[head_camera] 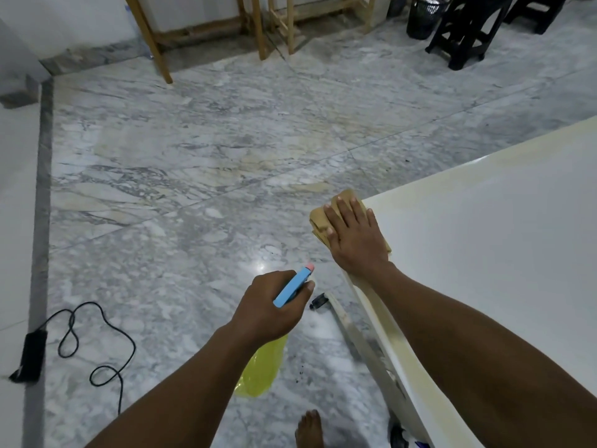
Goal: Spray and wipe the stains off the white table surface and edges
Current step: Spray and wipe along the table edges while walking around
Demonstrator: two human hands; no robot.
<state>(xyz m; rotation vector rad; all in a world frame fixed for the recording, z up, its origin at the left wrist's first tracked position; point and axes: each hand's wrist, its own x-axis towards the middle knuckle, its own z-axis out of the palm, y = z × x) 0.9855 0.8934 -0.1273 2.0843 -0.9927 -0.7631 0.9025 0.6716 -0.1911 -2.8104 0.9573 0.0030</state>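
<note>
The white table (491, 253) fills the right side, its corner pointing left. My right hand (355, 237) lies flat on a folded tan cloth (319, 221), pressing it over that corner and its left edge. My left hand (274, 305) hovers over the floor to the left of the table, gripping a spray bottle (263, 370) with a yellow body and a blue trigger head with a pink nozzle. A yellowish band runs along the table's far edge (484, 169).
Marble floor (193, 156) surrounds the table. A black cable with a power brick (32, 354) lies at the left. Wooden frame legs (161, 53) and a black stool (465, 33) stand at the back. My bare foot (310, 428) is near the table's leg.
</note>
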